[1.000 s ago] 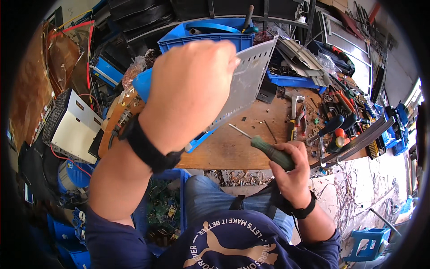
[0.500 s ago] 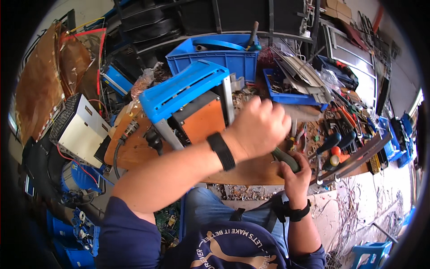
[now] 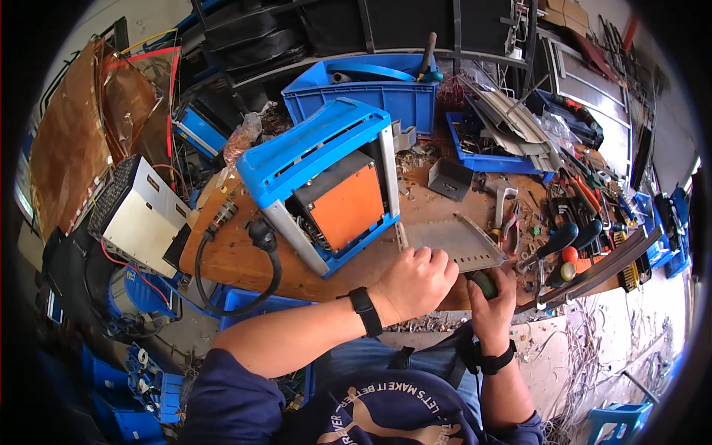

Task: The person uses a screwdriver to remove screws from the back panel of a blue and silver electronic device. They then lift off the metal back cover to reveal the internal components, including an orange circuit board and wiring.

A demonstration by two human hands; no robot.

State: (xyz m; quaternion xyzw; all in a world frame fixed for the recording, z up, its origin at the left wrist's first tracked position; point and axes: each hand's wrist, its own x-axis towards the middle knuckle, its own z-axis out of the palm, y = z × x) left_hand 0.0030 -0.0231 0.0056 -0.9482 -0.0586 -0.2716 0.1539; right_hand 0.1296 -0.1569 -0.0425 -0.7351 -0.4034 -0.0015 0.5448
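My left hand is closed in a fist at the near edge of a grey metal plate with a row of holes and raised sides; its fingertips are hidden. The plate lies over the wooden bench near the front edge. Just right of it, my right hand wraps round a dark green tool grip. What is at the working end of that tool does not show. Further left stands a blue-framed unit with an orange panel.
Hand tools, screwdrivers and pliers crowd the bench's right side. A small black bracket lies behind the plate. Blue crates stand at the back. A thick black cable loops over the bench's left edge.
My left hand has come down from its raised, blurred position to the bench's front, with the plate now lying still. My right hand keeps the green grip, held slightly lower.
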